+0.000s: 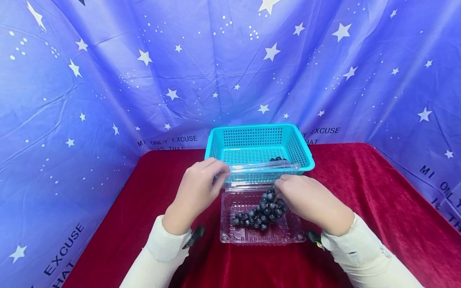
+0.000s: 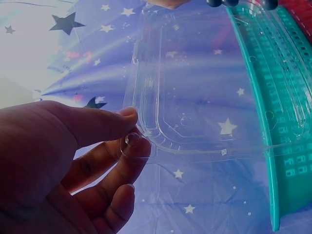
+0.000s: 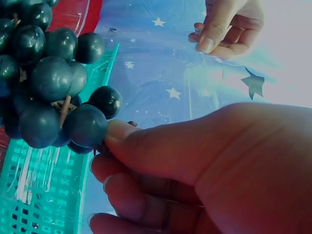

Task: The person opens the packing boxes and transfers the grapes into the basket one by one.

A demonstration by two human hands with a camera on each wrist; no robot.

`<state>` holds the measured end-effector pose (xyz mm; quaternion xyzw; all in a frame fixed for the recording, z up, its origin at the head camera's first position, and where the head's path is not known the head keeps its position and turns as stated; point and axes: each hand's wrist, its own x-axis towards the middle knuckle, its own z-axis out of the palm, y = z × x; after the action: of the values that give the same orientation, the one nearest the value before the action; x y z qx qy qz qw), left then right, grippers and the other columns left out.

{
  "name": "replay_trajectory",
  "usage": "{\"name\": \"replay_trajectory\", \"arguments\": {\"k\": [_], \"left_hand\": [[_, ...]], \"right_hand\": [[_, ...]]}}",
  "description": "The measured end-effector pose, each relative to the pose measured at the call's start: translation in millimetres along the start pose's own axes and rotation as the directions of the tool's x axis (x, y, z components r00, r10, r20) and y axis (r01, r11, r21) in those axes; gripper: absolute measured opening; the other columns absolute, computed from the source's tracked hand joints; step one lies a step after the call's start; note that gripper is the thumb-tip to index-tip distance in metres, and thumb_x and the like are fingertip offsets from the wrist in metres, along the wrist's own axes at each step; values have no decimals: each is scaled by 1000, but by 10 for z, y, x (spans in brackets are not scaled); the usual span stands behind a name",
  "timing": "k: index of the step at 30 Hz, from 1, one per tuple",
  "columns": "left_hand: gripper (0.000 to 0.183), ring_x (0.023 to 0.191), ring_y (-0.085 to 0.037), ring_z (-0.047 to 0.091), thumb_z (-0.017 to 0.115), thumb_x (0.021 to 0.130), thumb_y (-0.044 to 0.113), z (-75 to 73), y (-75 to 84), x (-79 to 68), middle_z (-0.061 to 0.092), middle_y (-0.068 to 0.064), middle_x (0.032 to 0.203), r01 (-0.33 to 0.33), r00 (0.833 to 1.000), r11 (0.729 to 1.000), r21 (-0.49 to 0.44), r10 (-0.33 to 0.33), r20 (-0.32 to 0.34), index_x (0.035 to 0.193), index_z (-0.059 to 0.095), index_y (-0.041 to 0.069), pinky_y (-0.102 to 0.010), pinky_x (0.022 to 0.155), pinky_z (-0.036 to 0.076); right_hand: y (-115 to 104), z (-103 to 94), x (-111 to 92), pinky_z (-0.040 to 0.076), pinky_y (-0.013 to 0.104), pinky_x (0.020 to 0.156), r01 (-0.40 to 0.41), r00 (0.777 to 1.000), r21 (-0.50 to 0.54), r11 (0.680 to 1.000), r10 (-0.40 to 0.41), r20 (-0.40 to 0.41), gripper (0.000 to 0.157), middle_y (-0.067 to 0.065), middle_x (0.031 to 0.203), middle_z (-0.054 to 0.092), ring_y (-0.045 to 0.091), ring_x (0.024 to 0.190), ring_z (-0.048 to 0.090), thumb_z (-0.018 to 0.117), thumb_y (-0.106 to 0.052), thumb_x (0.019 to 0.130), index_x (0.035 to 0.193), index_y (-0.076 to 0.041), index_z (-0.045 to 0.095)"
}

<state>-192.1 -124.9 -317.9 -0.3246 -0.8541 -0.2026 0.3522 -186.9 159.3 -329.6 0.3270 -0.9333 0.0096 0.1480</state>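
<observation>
My right hand (image 1: 300, 196) pinches the stem end of a bunch of dark grapes (image 1: 263, 212) between thumb and fingertips. The bunch slants down over the bottom half of a clear plastic clamshell box (image 1: 227, 236), its lower grapes inside the walls. With thumb and forefinger, my left hand (image 1: 201, 184) pinches a corner of the clear lid (image 2: 195, 141), which stands raised at the back of the box. In the right wrist view the grapes (image 3: 53, 87) hang left of the thumb, and the other hand (image 3: 231, 29) shows at the lid's far corner.
A turquoise plastic basket (image 1: 257, 127) stands right behind the box, with some dark grapes (image 1: 278, 159) in its near right part. Red velvet cloth (image 1: 144, 224) covers the table. A blue curtain with white stars (image 1: 216, 60) surrounds the back and sides.
</observation>
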Motion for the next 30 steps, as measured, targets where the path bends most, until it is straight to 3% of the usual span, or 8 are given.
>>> {"name": "replay_trajectory", "arguments": {"k": [10,25,30], "left_hand": [[6,69,-14,61,80,91,11,3,4,1,71,3,87,-4,1000,1000,-4,4,-1,94,75,13,-28,64,54],[8,69,-15,62,82,89,11,7,14,1,72,3,87,-2,1000,1000,-3,2,-9,93,75,14,-29,64,54],[8,70,-15,63,82,89,11,1,13,-1,72,3,88,-2,1000,1000,-3,2,-5,94,76,14,-29,65,55]], "right_hand": [[-20,-76,-18,41,25,54,26,999,3,1000,-25,-42,29,-8,69,46,7,61,43,81,-8,86,77,-17,55],[7,-127,-39,45,25,59,29,999,35,999,-28,-34,27,-9,71,46,6,63,43,80,-7,84,79,-18,56],[19,-164,-59,42,24,59,26,999,64,998,-23,-43,31,-10,71,42,6,64,40,80,-7,84,78,-20,52]]}}
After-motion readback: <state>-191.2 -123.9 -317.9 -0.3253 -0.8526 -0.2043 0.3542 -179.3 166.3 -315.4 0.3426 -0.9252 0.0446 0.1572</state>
